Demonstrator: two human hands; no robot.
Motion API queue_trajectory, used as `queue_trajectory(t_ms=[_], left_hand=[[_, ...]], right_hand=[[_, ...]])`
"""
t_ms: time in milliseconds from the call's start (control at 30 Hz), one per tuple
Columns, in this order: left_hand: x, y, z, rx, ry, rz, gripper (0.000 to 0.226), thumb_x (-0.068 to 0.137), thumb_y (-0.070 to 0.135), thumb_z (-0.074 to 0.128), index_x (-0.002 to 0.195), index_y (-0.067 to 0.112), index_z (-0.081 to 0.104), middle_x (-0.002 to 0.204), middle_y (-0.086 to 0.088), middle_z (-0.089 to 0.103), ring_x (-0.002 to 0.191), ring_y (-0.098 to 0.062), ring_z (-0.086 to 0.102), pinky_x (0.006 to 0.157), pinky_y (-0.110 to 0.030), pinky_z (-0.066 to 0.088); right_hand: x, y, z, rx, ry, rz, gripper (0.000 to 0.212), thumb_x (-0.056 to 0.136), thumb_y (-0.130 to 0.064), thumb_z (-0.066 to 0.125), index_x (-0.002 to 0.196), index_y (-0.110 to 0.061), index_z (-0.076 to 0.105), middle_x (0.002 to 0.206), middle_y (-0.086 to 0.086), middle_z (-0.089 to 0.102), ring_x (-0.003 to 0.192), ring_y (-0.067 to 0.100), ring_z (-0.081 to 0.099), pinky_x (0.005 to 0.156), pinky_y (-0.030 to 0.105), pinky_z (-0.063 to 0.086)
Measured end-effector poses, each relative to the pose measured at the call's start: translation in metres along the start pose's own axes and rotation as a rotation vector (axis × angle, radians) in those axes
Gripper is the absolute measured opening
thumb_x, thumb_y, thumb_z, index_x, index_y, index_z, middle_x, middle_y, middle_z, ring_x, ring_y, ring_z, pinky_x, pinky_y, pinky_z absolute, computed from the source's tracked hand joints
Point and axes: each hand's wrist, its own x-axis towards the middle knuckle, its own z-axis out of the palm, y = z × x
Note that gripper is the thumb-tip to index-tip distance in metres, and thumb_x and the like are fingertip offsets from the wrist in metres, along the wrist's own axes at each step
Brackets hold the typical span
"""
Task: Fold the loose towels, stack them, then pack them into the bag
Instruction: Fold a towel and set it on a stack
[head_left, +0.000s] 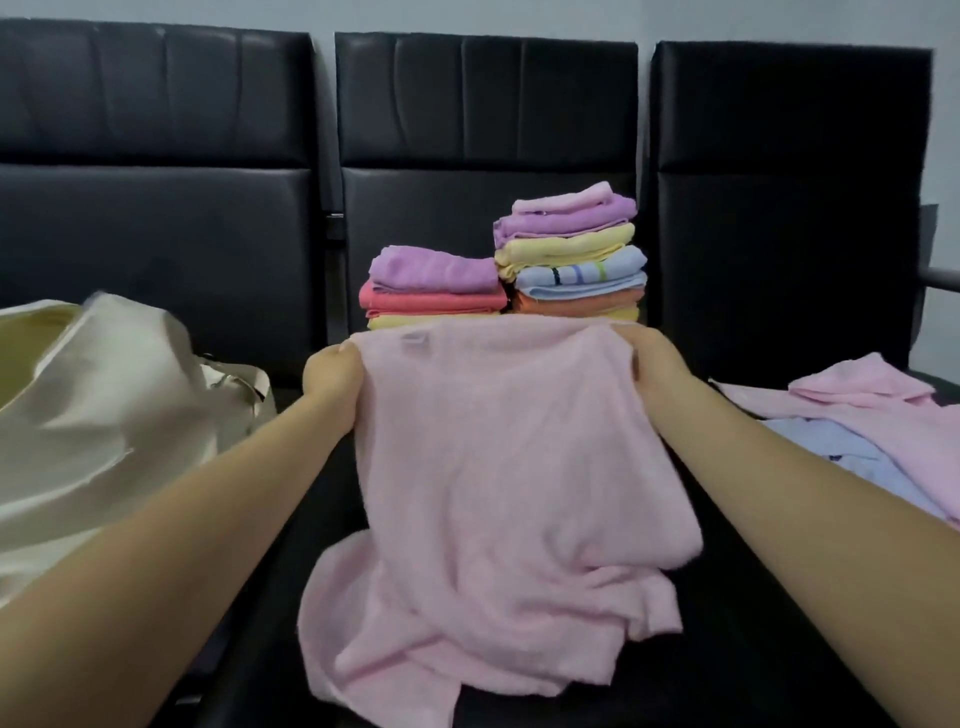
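Terry cloth fills the middle of the view: a pale pink loose towel (498, 447) hangs with its long axis running from 12 o'clock down to 6 o'clock, top edge level and stretched between both hands, bottom end crumpled on the seat. The left hand (332, 384) pinches the top corner at about 10 o'clock, fingers curled into the cloth; the right hand (652, 371) grips the opposite corner at about 2 o'clock in the same way. A small label shows near the left corner.

The bench (753, 623) is a row of black padded leather-look seats with tall panelled backrests, set against a pale grey wall (945, 104).

Behind the towel at 12 o'clock stand two piles of folded towels, touching each other. The short stack of purple, coral and yellow towels (434, 288) is on the left; the taller stack of pink, purple, yellow, striped blue and orange towels (574, 249) is on the right. The held towel's top edge hides the bottom of both. At 9 o'clock lies a cream fabric bag (104, 405), slumped, its mouth partly seen. At 3 o'clock a heap of loose pink and pale blue towels (857, 431) lies on the neighbouring seat, partly hidden by the right forearm.
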Motion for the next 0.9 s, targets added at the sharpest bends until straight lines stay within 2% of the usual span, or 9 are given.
queue_trajectory(t_ms=[67,133,333,467,567,633,700,800,900], left_hand=[[0.001,-0.022,0.009,0.131,-0.024,0.023,0.038,0.101,0.026,0.038,0.128,0.006,0.055,0.121,-0.012,0.059,0.1,-0.027,0.055,0.081,-0.031,0.04],[-0.003,-0.046,0.01,0.25,-0.067,-0.026,0.048,0.099,0.034,0.039,0.138,0.007,0.046,0.133,-0.016,0.053,0.116,-0.035,0.053,0.093,-0.038,0.044],[-0.035,-0.059,-0.023,0.422,-0.048,-0.001,0.05,0.097,0.03,0.044,0.138,0.001,0.045,0.136,-0.019,0.052,0.122,-0.038,0.05,0.099,-0.039,0.04],[-0.053,-0.063,-0.051,0.324,-0.112,-0.141,0.058,0.086,0.039,0.047,0.127,-0.002,0.056,0.123,-0.021,0.06,0.109,-0.04,0.058,0.091,-0.039,0.049],[-0.087,-0.058,-0.057,0.131,-0.22,-0.259,0.038,0.093,0.032,0.052,0.112,-0.001,0.056,0.096,-0.017,0.062,0.081,-0.031,0.06,0.072,-0.034,0.051],[-0.111,-0.053,-0.06,0.097,-0.293,-0.332,0.027,0.097,0.032,0.05,0.099,0.005,0.055,0.077,-0.012,0.055,0.069,-0.025,0.052,0.069,-0.033,0.045],[-0.12,-0.058,-0.063,0.046,-0.338,-0.382,0.027,0.097,0.034,0.05,0.107,0.009,0.053,0.084,-0.011,0.056,0.076,-0.024,0.053,0.078,-0.034,0.044],[-0.13,-0.056,-0.072,-0.066,-0.374,-0.445,0.035,0.094,0.035,0.054,0.123,0.016,0.052,0.108,-0.011,0.06,0.097,-0.028,0.056,0.094,-0.037,0.044],[-0.137,-0.052,-0.079,-0.031,-0.503,-0.459,0.036,0.092,0.037,0.059,0.118,0.013,0.058,0.102,-0.011,0.062,0.092,-0.026,0.059,0.082,-0.031,0.047]], right_hand=[[0.007,0.029,0.007,-0.065,0.067,-0.003,0.036,0.078,-0.012,0.07,0.112,-0.007,0.062,0.104,0.013,0.064,0.092,0.027,0.062,0.082,0.038,0.053],[-0.002,0.056,0.012,-0.324,0.117,-0.007,0.027,0.086,-0.013,0.063,0.112,-0.01,0.059,0.111,0.012,0.061,0.098,0.028,0.059,0.086,0.038,0.05],[-0.053,0.083,-0.017,-0.796,0.161,-0.101,0.051,0.09,-0.017,0.056,0.139,-0.008,0.045,0.137,0.013,0.051,0.12,0.033,0.051,0.083,0.029,0.038],[-0.089,0.077,-0.039,-0.952,0.195,-0.063,0.061,0.089,-0.03,0.059,0.142,-0.007,0.041,0.141,0.015,0.048,0.125,0.034,0.049,0.09,0.033,0.041],[-0.113,0.072,-0.048,-1.065,0.115,0.072,0.056,0.085,-0.046,0.06,0.125,-0.005,0.057,0.115,0.011,0.063,0.1,0.029,0.062,0.078,0.032,0.048],[-0.129,0.068,-0.047,-1.062,0.077,0.161,0.058,0.082,-0.055,0.06,0.109,-0.004,0.059,0.094,0.006,0.063,0.085,0.024,0.061,0.071,0.032,0.048],[-0.144,0.067,-0.045,-1.018,0.046,0.229,0.057,0.078,-0.059,0.063,0.1,-0.007,0.055,0.096,0.005,0.062,0.086,0.023,0.062,0.069,0.031,0.047],[-0.162,0.073,-0.045,-0.644,-0.035,0.109,0.024,0.087,-0.031,0.066,0.093,-0.008,0.064,0.094,0.009,0.067,0.081,0.021,0.061,0.06,0.027,0.044],[-0.173,0.069,-0.043,-0.37,-0.037,-0.014,0.005,0.089,-0.01,0.062,0.087,-0.008,0.066,0.087,0.009,0.065,0.079,0.02,0.058,0.068,0.029,0.046]])
